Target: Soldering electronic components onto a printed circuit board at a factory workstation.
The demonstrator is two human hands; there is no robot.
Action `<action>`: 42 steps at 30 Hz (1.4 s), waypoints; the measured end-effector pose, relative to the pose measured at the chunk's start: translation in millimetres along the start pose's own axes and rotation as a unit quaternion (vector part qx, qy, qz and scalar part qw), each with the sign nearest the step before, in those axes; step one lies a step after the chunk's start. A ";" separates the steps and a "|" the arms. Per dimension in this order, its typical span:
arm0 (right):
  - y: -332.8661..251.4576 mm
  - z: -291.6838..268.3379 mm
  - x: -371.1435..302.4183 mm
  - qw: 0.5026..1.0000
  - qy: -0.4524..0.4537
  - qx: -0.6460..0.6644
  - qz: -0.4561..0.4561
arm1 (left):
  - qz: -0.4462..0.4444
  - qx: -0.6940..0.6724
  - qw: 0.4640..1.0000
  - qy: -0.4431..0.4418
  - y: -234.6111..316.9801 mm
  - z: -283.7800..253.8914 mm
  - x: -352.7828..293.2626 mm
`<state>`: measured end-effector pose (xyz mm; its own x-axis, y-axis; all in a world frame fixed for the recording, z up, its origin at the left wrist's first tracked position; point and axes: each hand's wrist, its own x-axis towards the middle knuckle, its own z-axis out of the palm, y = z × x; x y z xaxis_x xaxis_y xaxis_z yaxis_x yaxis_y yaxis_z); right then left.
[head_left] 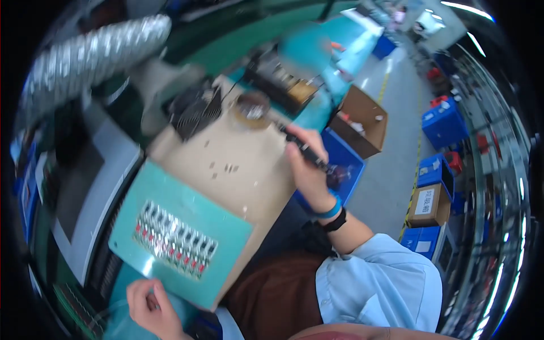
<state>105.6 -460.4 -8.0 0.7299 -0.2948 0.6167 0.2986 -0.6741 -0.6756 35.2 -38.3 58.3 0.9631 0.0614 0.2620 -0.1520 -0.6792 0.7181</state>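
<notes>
My right hand is closed around a black pen-shaped tool, above the right edge of a tan work surface. The tool slants up and left toward a round amber container; its tip is blurred. At the lower left, my left hand has curled fingers beside the lower edge of a teal board; whether anything is inside them is hidden. A panel of small circuit boards with black and red parts lies on the teal board. Several small dark pieces are scattered on the tan surface.
A silver flexible duct hangs at the upper left, near a dark wire-grilled device. A blue bin and a cardboard box stand beyond my right hand. More blue bins line the aisle at right.
</notes>
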 end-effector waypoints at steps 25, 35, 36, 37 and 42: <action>-133.4 52.3 -46.2 0.679 -0.453 0.522 0.247 | 0.140 -0.088 0.986 0.031 12.8 -7.4 -46.1; -179.6 42.4 -69.1 0.786 -0.541 0.257 -0.151 | 0.086 -0.411 0.907 -0.021 55.7 7.9 -42.1; -181.6 37.9 -68.9 0.779 -0.554 0.241 -0.168 | 0.044 -0.479 0.876 -0.036 58.6 8.5 -40.5; -184.3 35.8 -69.2 0.772 -0.564 0.226 -0.185 | 0.007 -0.548 0.835 -0.048 58.5 0.3 -43.3; -154.5 29.9 -58.5 0.795 -0.536 0.222 -0.178 | -0.078 -0.467 0.879 -0.049 36.6 -38.9 -49.9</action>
<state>35.1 -318.7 48.2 0.5835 0.7682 0.2633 0.6180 -0.2097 -0.7577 -27.1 -37.8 96.6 0.9960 0.0059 0.0894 -0.0883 0.2319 0.9687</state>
